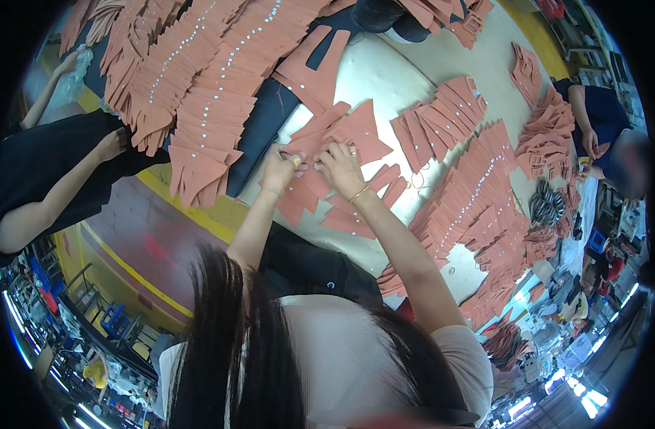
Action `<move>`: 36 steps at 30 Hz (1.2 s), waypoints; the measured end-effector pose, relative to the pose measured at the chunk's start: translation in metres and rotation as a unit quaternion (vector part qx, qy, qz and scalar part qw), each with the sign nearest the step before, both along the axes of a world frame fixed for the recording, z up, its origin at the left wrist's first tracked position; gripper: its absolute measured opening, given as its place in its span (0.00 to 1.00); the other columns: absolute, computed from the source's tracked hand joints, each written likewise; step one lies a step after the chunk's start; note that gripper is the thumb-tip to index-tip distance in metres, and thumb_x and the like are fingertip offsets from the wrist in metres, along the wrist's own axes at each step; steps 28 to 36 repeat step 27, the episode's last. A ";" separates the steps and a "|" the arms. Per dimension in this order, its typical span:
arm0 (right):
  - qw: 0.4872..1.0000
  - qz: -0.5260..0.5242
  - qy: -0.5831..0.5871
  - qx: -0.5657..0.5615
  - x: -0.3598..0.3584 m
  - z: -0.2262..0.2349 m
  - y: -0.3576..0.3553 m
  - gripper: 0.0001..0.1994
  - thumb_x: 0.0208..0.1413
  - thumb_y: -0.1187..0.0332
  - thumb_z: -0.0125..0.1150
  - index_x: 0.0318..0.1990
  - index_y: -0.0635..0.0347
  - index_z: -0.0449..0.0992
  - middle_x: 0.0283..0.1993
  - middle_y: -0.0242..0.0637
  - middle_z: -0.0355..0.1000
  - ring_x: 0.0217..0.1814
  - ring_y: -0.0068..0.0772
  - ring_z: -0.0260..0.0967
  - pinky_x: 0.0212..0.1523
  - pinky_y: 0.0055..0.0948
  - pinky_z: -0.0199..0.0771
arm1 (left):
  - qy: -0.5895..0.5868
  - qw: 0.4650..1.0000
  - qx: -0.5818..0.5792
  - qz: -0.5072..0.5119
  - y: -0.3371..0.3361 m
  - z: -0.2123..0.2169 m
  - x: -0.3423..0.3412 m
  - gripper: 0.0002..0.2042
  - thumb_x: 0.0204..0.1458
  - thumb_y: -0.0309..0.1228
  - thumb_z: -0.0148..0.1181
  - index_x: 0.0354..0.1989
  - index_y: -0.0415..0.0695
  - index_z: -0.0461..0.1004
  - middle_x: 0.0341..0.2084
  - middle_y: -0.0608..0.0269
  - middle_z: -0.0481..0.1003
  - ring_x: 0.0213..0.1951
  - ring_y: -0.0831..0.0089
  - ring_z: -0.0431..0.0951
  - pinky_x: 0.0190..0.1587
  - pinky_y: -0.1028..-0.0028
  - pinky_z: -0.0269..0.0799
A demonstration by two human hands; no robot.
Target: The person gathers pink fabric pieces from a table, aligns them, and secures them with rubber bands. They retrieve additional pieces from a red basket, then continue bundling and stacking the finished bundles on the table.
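My left hand [279, 169] is closed in a pinch at the left edge of a cut orange-pink fabric piece [366, 131] on the pale worktable. A small yellowish band [296, 162] shows at its fingers. My right hand [339, 167], with a bracelet at the wrist, bends its fingers down onto the same fabric, close beside the left. Fingertips of both hands are partly hidden, and any small thing between them cannot be made out. More loose fabric pieces [363, 214] lie just under and below my hands.
Overlapping rows of fabric pieces with small white labels cover the table at left [220, 93] and right [456, 207]. A dark cloth roll [270, 118] lies left of my hands. Co-workers stand at the left [48, 186] and right [599, 121]. Bundled dark straps [547, 202] lie at right.
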State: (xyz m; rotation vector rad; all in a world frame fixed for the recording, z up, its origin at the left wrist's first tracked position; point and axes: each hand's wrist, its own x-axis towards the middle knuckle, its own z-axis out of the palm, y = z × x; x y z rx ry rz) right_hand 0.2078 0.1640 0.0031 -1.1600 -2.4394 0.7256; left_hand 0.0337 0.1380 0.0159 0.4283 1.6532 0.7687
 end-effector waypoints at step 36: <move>0.990 -0.041 0.105 -0.080 0.028 -0.004 -0.014 0.06 0.51 0.69 0.58 0.37 0.54 0.71 0.45 0.39 0.65 0.52 0.41 0.61 0.56 0.45 0.54 | -0.032 0.998 -0.053 -0.021 -0.001 -0.005 0.010 0.14 0.63 0.34 0.45 0.51 0.39 0.59 0.38 0.50 0.75 0.28 0.68 0.81 0.23 0.75 0.72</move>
